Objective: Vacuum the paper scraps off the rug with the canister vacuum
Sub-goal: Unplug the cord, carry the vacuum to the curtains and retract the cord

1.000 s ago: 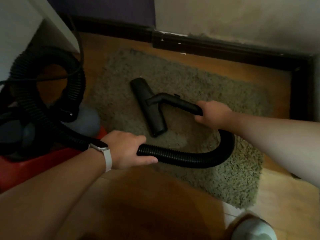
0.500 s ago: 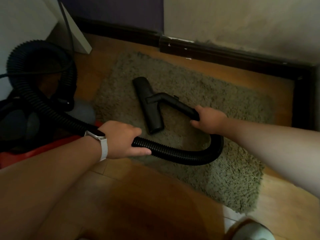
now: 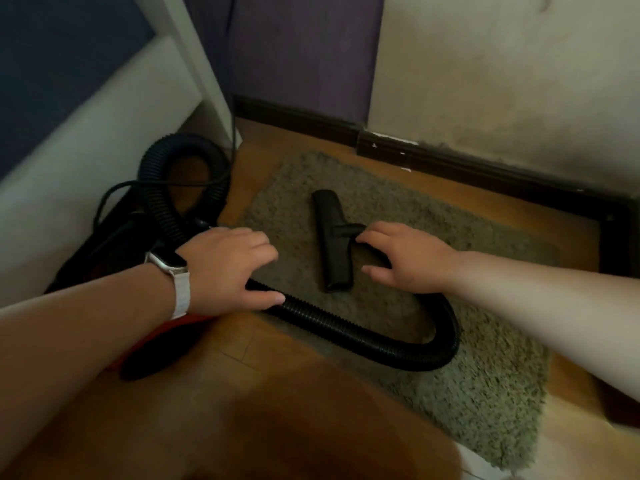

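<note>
A grey-green shaggy rug (image 3: pixel 485 375) lies on the wooden floor by the wall. The black floor nozzle (image 3: pixel 334 244) rests flat on it, and its ribbed black hose (image 3: pixel 363 337) curves over the rug's near edge. My left hand (image 3: pixel 225 268) hovers over the hose with fingers spread, only the thumb near it. My right hand (image 3: pixel 412 258) is spread above the curved tube behind the nozzle and hides most of it. The red and black canister (image 3: pixel 114 247) sits at the left, under my left forearm. I cannot make out paper scraps on the rug.
More hose coils upright (image 3: pixel 183 150) above the canister, with a thin black cord looped beside it. A white furniture panel (image 3: pixel 86 161) stands at the left. A dark baseboard (image 3: pixel 485 168) runs along the wall behind the rug. Bare wooden floor (image 3: pixel 277 410) lies in front.
Both hands have let go: the left released the hose and the right released the tube, and their fingers are now spread above them. The view has tilted up and to the left.
</note>
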Demonstrator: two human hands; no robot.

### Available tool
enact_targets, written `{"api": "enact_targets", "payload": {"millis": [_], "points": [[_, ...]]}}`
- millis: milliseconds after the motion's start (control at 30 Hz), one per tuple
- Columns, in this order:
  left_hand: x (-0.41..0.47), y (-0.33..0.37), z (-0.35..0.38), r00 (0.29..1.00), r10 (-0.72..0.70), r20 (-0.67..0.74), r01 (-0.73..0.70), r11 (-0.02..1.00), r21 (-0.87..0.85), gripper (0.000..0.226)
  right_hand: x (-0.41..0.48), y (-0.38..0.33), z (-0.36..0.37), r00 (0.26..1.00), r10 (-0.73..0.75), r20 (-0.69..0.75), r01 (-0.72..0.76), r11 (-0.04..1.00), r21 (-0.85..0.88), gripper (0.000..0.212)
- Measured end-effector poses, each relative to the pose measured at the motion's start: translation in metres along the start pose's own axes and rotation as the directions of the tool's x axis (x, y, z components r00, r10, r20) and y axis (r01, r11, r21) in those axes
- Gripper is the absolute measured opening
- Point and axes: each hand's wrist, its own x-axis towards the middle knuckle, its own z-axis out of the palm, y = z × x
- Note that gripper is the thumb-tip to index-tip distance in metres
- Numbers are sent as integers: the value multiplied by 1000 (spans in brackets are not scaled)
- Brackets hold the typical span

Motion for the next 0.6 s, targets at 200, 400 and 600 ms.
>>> {"api": "enact_targets", "payload": {"millis": [200, 400, 600], "points": [[-63, -25, -25, 986, -66, -156, 51, 994, -93, 52, 29, -67, -38, 976, -201, -77, 201, 980, -18, 63], [-128, -47, -21, 954, -231, -191, 202, 967, -157, 55, 59, -138, -64, 931, -339, -138, 336, 941, -42, 62], [-195, -79, 8, 869, -477, -134, 432, 862, -267, 62, 84, -204, -75, 839, -490, -237, 498, 867, -30, 61]]}}
